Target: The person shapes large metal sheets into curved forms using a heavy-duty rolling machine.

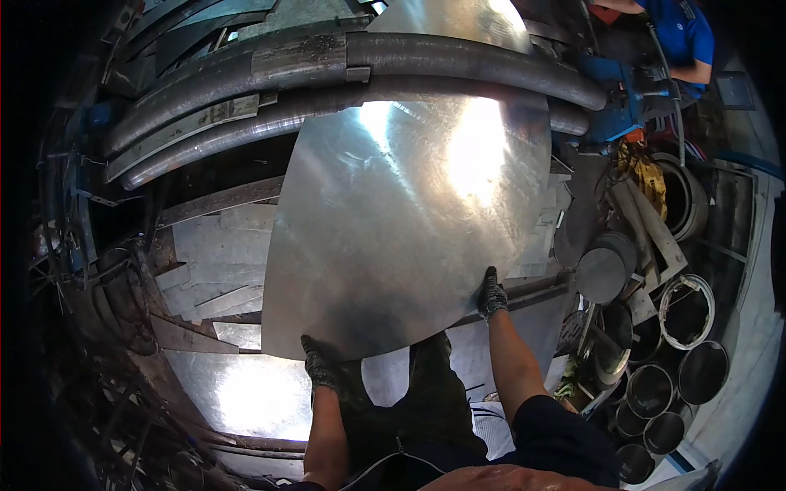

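Gripping a large curved metal sheet (409,229) by its near edge, both hands gloved: left hand (321,364) clamped on the near-left corner, right hand (491,295) closed over the near-right edge, fingers curled onto the top face. Held out in front of the body, tilted, far edge lying against or just under the heavy curved pipes (352,74) that arch across the top of the view; whether touching them or only passing beneath, cannot tell. Bright glare on the sheet's upper half, so surface detail there lost.

Looks like the carrying-and-placing stage, sheet lifted clear of the stack of flat offcuts (217,270) below left and of another shiny plate (246,393) on the floor near the feet.

Next move, by judgement, calls for a steady two-handed hold, level control of a wide springy panel, and care with the far edge near the pipes. Also worth minding: round cans and rings (679,360) crowded at right, close to the right elbow, and a second person in a blue sleeve (684,37) working at the upper right, well apart from the sheet
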Motion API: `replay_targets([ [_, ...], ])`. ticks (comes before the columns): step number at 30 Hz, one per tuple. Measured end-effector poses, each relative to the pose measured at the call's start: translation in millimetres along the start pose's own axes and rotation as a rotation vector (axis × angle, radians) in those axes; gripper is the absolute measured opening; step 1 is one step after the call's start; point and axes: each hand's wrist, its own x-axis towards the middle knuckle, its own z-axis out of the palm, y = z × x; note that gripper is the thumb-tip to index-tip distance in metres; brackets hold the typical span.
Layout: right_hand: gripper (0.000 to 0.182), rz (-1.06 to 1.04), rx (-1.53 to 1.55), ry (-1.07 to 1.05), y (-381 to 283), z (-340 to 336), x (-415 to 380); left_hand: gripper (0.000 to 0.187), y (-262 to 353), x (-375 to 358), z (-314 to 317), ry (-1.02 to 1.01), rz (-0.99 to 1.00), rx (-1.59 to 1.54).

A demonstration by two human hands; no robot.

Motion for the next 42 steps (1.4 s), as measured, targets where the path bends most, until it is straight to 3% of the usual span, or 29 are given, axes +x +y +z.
replay_targets([
  [1, 0.078, -0.106, -0.339, -0.044, 11.8, 4.8, 7.9, 0.085, -4.3, 9.7, -11.0, -0.005, -0.003, 0.000],
  [2, 0.070, -0.209, -0.678, -0.089, 21.7, 8.9, 17.5, 0.085, -8.5, 21.9, -22.9, -0.043, 0.013, 0.004],
  [3, 0.070, -0.207, -0.677, -0.083, 27.2, 14.4, 27.9, 0.086, -11.1, 31.6, -30.4, -0.083, 0.029, 0.008],
  [5, 0.091, 0.129, 0.003, -0.031, 31.1, 28.9, 37.9, 0.083, -8.2, 31.3, -27.1, -0.057, 0.026, -0.013],
  [7, 0.096, 0.186, 0.005, -0.009, 9.7, 19.2, 14.5, 0.081, -8.7, 46.8, -41.8, -0.032, 0.019, -0.032],
  [9, 0.106, 0.243, 0.010, 0.011, -0.3, 13.8, 0.7, 0.074, -11.9, 75.5, -69.6, -0.196, 0.012, -0.082],
  [13, 0.102, 0.189, -0.026, -0.005, -1.6, 7.6, -17.6, 0.090, 5.8, 58.8, -58.9, -0.129, 0.000, -0.009],
  [14, 0.102, -0.019, 0.165, -0.139, 3.3, -5.5, -31.2, 0.090, 10.1, 47.9, -52.0, -0.090, -0.006, 0.016],
  [16, 0.103, -0.226, 0.354, -0.280, -11.8, -11.5, -51.5, 0.091, 5.3, 56.2, -72.9, -0.044, -0.010, 0.040],
  [17, 0.103, 0.021, 0.322, -0.136, -31.0, -0.1, -56.6, 0.090, -9.2, 90.8, -119.1, -0.265, 0.131, 0.125],
  [18, 0.104, 0.266, 0.284, 0.010, -41.1, 6.4, -58.2, 0.090, -9.8, 92.8, -122.9, -0.376, 0.200, 0.171],
  [19, 0.104, 0.266, 0.283, 0.007, -40.6, 6.2, -56.8, 0.089, -3.5, 79.6, -107.6, -0.485, 0.273, 0.209],
  [21, 0.104, 0.333, 0.244, -0.020, -39.0, 5.6, -54.0, 0.088, 13.5, 48.9, -67.0, -0.052, -0.032, 0.032],
  [24, 0.100, 0.294, 0.279, 0.023, -39.1, 7.3, -52.2, 0.088, 15.0, 48.8, -57.8, 0.082, -0.056, -0.005],
  [28, 0.104, 0.198, 0.358, 0.069, -45.9, 9.1, -60.4, 0.088, 16.2, 40.7, -50.8, -0.033, 0.012, 0.027],
  [31, 0.088, 0.263, 0.218, 0.033, -43.1, 4.5, -61.4, 0.087, 11.7, 46.7, -57.7, 0.175, -0.074, -0.051],
  [33, 0.086, 0.195, 0.548, 0.063, -51.3, 4.6, -70.4, 0.087, 11.0, 48.7, -65.1, 0.054, 0.020, 0.051],
  [34, 0.086, 0.198, 0.546, 0.054, -46.6, 7.6, -67.7, 0.087, 12.4, 46.7, -66.9, 0.063, 0.023, 0.050],
  [37, 0.100, 0.148, 0.359, 0.038, -41.4, 9.5, -58.2, 0.084, 12.5, 40.5, -51.3, -0.002, 0.033, -0.044],
  [39, 0.100, 0.204, 0.417, -0.012, -43.0, 8.2, -58.9, 0.081, 17.0, 26.0, -36.9, 0.247, 0.136, 0.189],
  [42, 0.100, 0.281, 0.326, -0.002, -54.5, 2.4, -65.2, 0.079, 3.3, 60.9, -73.9, 0.289, 0.151, 0.260],
])
